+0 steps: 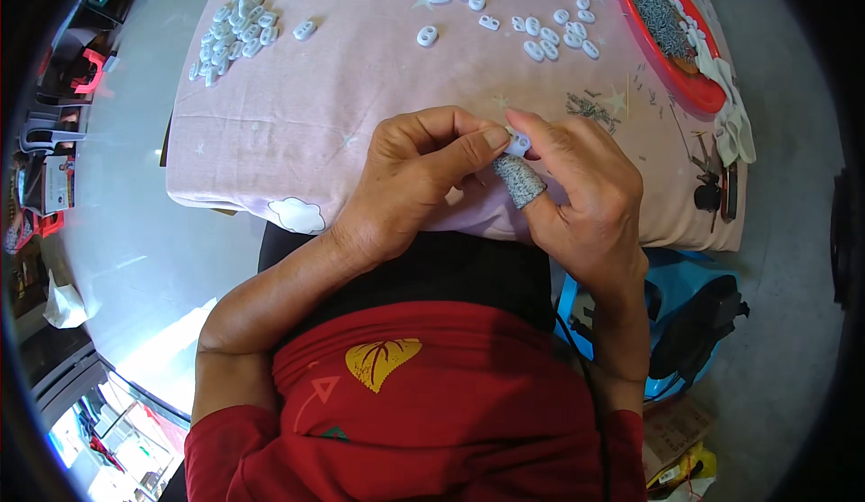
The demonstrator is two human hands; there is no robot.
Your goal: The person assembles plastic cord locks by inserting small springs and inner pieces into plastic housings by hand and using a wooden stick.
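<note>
Close in front of me, above the near part of the cloth-covered table, both hands meet at a small white oval plastic piece (518, 144) with two holes. The thumb and index finger of my left hand (419, 173) are closed at its left end; whether they also pinch something smaller is hidden. My right hand (586, 177) grips the piece between index finger and thumb. A grey speckled finger cover (520, 181) wraps the right thumb. Just beyond the right hand lies a small scatter of screws (590, 108).
A heap of white pieces (236, 33) sits far left; several loose ones (548, 35) lie far right. A red tray (703, 96) of screws stands at the right, a pale glove (734, 110) over its edge. Keys (707, 191) lie nearer. A blue stool-like object (689, 295) stands below.
</note>
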